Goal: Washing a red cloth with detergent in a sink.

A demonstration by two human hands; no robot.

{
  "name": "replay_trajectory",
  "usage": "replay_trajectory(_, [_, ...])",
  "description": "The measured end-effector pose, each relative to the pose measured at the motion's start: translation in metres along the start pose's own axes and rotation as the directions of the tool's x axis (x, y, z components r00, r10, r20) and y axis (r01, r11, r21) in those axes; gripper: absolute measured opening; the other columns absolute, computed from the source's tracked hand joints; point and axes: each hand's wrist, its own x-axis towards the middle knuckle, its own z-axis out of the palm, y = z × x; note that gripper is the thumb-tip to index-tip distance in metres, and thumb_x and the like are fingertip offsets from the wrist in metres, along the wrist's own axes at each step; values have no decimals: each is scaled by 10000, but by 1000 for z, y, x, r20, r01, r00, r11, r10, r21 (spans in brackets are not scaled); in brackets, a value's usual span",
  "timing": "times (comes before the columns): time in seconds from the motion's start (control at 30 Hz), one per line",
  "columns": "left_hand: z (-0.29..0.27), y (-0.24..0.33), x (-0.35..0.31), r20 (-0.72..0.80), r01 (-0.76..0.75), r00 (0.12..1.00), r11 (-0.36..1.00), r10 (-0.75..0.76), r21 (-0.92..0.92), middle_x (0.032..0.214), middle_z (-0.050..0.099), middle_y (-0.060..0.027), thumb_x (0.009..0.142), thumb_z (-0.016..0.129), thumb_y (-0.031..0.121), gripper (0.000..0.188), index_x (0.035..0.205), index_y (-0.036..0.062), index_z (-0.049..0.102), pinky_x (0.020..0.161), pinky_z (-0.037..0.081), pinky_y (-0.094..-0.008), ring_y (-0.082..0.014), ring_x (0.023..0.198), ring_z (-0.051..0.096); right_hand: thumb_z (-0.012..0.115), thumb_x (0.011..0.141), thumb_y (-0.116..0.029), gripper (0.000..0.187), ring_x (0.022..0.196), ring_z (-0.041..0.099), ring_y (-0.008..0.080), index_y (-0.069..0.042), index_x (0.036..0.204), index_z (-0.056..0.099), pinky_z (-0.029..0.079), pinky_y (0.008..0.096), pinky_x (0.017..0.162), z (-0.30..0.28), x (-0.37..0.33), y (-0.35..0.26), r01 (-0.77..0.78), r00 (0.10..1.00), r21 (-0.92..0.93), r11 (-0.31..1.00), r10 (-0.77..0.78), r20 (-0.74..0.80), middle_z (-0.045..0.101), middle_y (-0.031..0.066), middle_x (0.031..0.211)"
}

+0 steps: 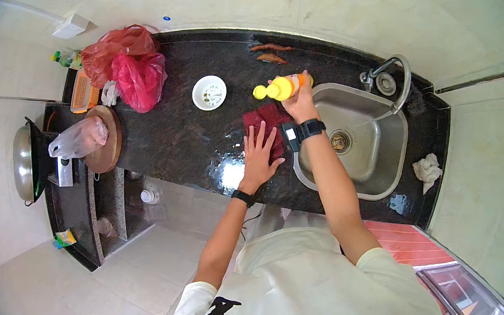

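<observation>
My right hand (303, 105) grips a yellow dish soap bottle (280, 89) with an orange part. The bottle is tilted, its flip cap hanging open toward the left, above the far part of a dark red cloth (273, 114). On the near part of that cloth my left hand (257, 165) lies flat with its fingers spread. The cloth rests on the black countertop (183, 141), just left of the sink. Whether any liquid is coming out of the bottle I cannot tell.
Water runs from the curved faucet (404, 82) into the steel sink (314, 178). A white bowl (209, 93) with scraps stands to the left. Two brown root-like pieces (271, 58) lie at the back. Red plastic bags (140, 79), a round board (111, 149) and a white rag (426, 172) sit farther out.
</observation>
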Motion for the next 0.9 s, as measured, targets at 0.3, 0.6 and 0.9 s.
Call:
replay_trajectory(0.3, [12,-37,9,-384,37,906,935,-180,-352,1103,671,-219,908,596,-5,223,1129,-28,613,966,485,-414,-373,1072,644,335,1046,-495,543,1214,573,362,-64,1321,515,462,522,1061,29,13,2,-134,990,190,973,124,65,590,158,1314])
replay_trajectory(0.6, [1,-50,13,-390,193,741,729,-547,-657,973,659,-160,997,531,155,233,1106,-47,572,841,477,-377,-261,861,600,342,1041,-387,481,1176,614,385,-63,1317,567,449,566,1068,43,32,-11,-200,980,287,937,190,63,621,162,1292])
replay_trajectory(0.9, [-17,-40,22,-151,175,791,456,-592,-872,1048,677,-80,1062,475,278,317,1135,-2,604,835,521,-320,-162,892,633,394,932,-722,948,1354,400,512,-18,1535,198,311,616,1133,14,20,-15,-300,952,362,883,301,55,328,307,1511])
